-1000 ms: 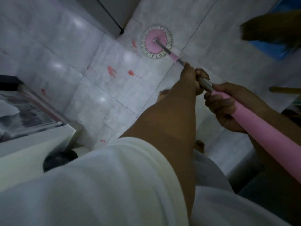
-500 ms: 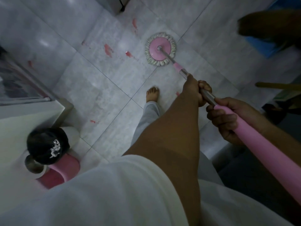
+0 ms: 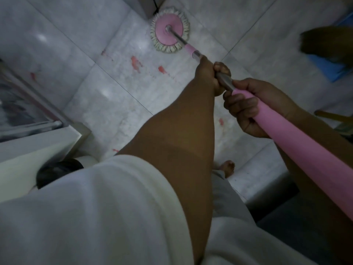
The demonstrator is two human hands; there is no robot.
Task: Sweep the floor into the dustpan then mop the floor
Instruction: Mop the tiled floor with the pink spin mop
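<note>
A round pink mop head (image 3: 169,31) with a white fringe lies flat on the grey tiled floor (image 3: 76,35) at the top centre, close to a dark corner post. Its shaft runs down and right to a thick pink handle (image 3: 298,138). My left hand (image 3: 210,73) grips the metal part of the shaft. Just behind it, my right hand (image 3: 250,104) grips the upper end of the pink handle. Several red stains (image 3: 136,63) mark the tiles below and left of the mop head.
A brown broom head (image 3: 328,43) rests over a blue dustpan (image 3: 328,67) at the right edge. A white cabinet (image 3: 34,148) with a glass front stands at the left, a dark round object (image 3: 57,169) at its foot. My bare foot (image 3: 228,168) shows below my arm.
The mop head has been pushed away from me across the tiles, up towards the dark corner post and past the red stains. Both hands keep their hold on the shaft.
</note>
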